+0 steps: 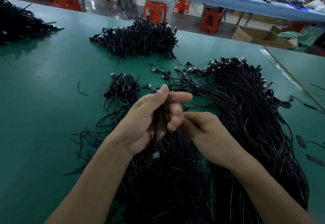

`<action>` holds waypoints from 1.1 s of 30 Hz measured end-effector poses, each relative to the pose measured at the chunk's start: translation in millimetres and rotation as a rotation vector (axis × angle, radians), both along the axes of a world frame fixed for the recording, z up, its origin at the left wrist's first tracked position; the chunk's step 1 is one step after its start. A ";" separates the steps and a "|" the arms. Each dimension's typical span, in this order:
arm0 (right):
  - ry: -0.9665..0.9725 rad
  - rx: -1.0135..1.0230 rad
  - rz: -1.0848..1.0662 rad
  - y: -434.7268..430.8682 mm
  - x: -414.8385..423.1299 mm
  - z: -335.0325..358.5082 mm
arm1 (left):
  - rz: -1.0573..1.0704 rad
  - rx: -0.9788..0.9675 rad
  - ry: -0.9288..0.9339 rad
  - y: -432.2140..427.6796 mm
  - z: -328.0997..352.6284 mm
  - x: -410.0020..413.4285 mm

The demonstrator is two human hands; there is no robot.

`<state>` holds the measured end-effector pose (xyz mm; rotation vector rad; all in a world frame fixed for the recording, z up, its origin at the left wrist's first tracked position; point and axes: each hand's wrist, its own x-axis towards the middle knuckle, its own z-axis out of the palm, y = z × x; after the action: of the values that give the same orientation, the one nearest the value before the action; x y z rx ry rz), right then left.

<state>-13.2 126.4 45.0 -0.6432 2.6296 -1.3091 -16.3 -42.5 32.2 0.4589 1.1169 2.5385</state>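
Just above the green table top (44, 100), the left hand (146, 118) gripped a thin black USB cable (159, 118), folded into strands across the palm. Its silver-tipped plug (156, 153) hung below the heel of the hand. The right hand (207, 132) sat close against the left fingers, its blurred fingertips pinching the same cable. Both hands hovered over a sprawling heap of loose black cables (246, 118). A small coiled bundle (123, 86) lay just beyond, and a large pile of coiled bundles (140, 39) lay farther back.
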 end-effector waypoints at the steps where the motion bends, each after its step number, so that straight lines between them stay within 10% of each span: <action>1: -0.006 0.050 0.032 -0.8 2.2 0.4 | 0.018 0.044 -0.011 1.5 -0.1 -0.8; 5: 0.036 0.220 0.093 1.7 8.5 9.1 | 0.182 0.106 -0.005 6.5 -2.0 -5.4; 9: 0.153 0.270 0.053 6.4 10.7 19.9 | 0.570 -0.462 0.205 9.4 -9.5 -6.5; 13: 0.234 0.100 -0.036 12.3 1.6 27.3 | 0.397 -0.926 0.336 12.4 -8.8 -0.2; 25: 0.111 -0.253 -0.172 13.0 -12.5 7.2 | -0.115 -0.160 -0.047 -4.9 3.6 -1.1; 33: 0.086 0.052 0.048 0.2 7.6 0.7 | 0.251 0.122 -0.050 8.2 2.0 -1.7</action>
<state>-5.6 126.6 45.7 -0.7663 2.6886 -1.2214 -18.0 -34.2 34.3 0.2984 1.0652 2.8306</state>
